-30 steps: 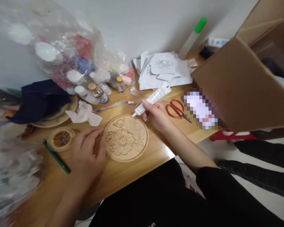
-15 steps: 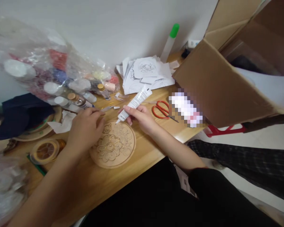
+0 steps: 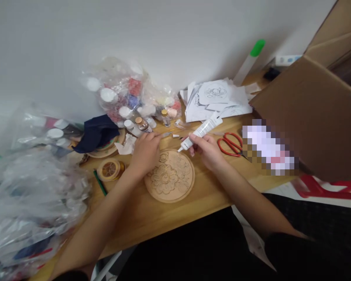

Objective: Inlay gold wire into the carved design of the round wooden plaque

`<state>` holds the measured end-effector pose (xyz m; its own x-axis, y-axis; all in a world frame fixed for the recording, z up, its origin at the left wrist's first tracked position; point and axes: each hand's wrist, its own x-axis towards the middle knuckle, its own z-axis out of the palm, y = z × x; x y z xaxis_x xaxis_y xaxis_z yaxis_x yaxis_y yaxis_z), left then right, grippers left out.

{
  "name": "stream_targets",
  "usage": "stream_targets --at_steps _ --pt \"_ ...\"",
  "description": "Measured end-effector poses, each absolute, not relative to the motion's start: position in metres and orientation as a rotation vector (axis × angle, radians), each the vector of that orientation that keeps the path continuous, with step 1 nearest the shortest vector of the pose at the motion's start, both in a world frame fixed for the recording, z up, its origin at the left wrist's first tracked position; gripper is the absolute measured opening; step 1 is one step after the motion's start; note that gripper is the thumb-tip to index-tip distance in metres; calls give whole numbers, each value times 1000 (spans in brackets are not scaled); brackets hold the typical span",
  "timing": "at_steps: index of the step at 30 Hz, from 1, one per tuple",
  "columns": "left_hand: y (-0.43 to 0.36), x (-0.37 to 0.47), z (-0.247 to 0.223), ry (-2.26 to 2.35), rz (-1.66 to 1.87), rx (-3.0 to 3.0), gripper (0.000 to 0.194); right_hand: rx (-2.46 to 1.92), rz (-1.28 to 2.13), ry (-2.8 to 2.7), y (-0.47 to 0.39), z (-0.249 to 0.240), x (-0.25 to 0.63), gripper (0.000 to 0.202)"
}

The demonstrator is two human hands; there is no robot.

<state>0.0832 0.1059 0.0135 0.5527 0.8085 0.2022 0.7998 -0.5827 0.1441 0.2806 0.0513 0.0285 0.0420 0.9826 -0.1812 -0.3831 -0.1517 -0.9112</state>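
White tube [image 3: 203, 130], print [image 3: 186, 144] illegible, is pinched in the right grip [image 3: 207, 149]; left grip [image 3: 146, 153], I cannot tell.

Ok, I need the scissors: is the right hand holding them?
No, the right hand holds a white tube while the scissors lie on the table.

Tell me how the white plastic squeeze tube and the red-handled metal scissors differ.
The white plastic squeeze tube is held in the right hand; the red-handled metal scissors lie on the brown wooden table. The tube has a single tapering body; the scissors have two looped handles.
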Motion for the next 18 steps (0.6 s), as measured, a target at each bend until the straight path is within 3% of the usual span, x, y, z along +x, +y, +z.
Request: stream_targets --at_steps 18 --pt "106 91 12 1464 458 2819 34 -1140 1355 -780 55 16 276 46"
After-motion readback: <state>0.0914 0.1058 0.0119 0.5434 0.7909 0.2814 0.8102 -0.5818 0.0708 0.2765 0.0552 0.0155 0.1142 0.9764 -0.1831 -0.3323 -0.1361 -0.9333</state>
